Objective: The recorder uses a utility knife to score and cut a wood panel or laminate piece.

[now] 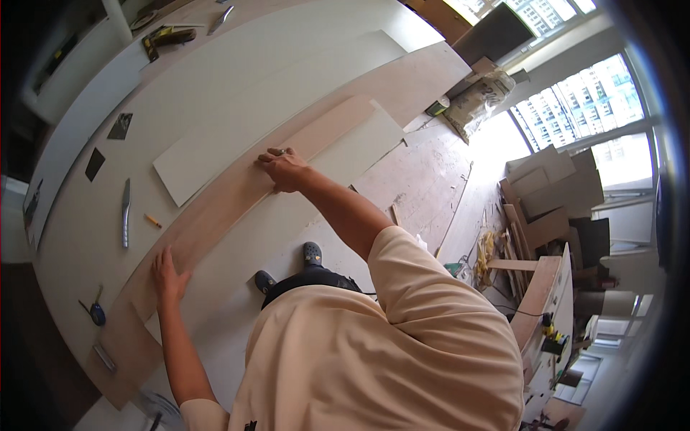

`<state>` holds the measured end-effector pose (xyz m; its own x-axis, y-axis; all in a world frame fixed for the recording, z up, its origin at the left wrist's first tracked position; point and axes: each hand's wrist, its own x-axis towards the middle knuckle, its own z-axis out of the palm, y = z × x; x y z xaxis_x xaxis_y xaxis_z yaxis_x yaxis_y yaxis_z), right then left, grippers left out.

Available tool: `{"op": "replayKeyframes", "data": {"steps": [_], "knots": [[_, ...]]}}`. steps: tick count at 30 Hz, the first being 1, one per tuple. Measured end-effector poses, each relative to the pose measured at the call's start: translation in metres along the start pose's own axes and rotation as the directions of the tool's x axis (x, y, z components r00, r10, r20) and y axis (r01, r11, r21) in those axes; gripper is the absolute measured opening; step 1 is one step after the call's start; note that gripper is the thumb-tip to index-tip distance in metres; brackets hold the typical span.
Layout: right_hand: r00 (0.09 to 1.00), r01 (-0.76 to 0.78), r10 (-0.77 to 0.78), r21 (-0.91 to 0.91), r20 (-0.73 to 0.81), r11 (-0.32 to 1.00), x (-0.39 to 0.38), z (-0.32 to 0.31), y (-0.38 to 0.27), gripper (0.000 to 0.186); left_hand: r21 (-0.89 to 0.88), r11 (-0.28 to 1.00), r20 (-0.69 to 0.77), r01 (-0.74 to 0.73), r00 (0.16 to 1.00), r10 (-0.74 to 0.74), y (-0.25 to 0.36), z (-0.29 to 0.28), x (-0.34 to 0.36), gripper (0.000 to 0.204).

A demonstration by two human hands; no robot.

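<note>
A long, narrow pinkish wooden board (219, 195) lies diagonally across the white work surface in front of me. Toward its near left end, my left hand (170, 279) rests on the board with its fingers stretched out and thumb apart. Farther along, my right hand (284, 171) spans the board, fingers curled over the far edge and thumb at the near side; a ring shows on one finger. Beyond the board lies a pale rectangular panel (215, 154). A utility knife (126, 215) and a short yellow pencil (153, 220) lie left of it.
A blue tape measure (98, 314) and a metal piece (105, 358) lie near left. A yellow-black power tool (165, 42) sits at the far left. Offcuts (553, 179), a filled sack (480, 100) and a wooden bench (543, 287) stand right. Debris litters the floor (424, 179).
</note>
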<state>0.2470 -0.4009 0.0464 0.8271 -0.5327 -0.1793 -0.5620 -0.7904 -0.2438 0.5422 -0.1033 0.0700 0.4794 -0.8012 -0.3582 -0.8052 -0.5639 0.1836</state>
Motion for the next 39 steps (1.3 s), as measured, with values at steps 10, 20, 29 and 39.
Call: {"op": "replayKeyframes", "data": {"steps": [10, 20, 29, 39], "knots": [[0.996, -0.088, 0.087, -0.053, -0.023, 0.995, -0.009, -0.005, 0.023, 0.086, 0.030, 0.999, 0.038, -0.025, 0.999, 0.024, 0.032, -0.004, 0.010, 0.091], [0.995, -0.098, 0.098, -0.019, -0.008, 0.995, -0.009, -0.001, 0.034, 0.080, 0.031, 0.999, 0.048, -0.021, 0.999, 0.019, 0.045, -0.007, 0.010, 0.092], [0.993, -0.121, 0.121, 0.002, 0.008, 0.993, -0.013, -0.010, 0.033, 0.077, 0.041, 0.999, 0.048, -0.016, 0.999, 0.014, 0.048, -0.005, 0.010, 0.091], [0.574, -0.362, 0.645, 0.551, -0.504, 0.752, -0.090, 0.002, 0.060, 0.072, 0.027, 0.962, -0.171, -0.271, 0.947, 0.272, 0.083, 0.003, 0.021, 0.072]]}}
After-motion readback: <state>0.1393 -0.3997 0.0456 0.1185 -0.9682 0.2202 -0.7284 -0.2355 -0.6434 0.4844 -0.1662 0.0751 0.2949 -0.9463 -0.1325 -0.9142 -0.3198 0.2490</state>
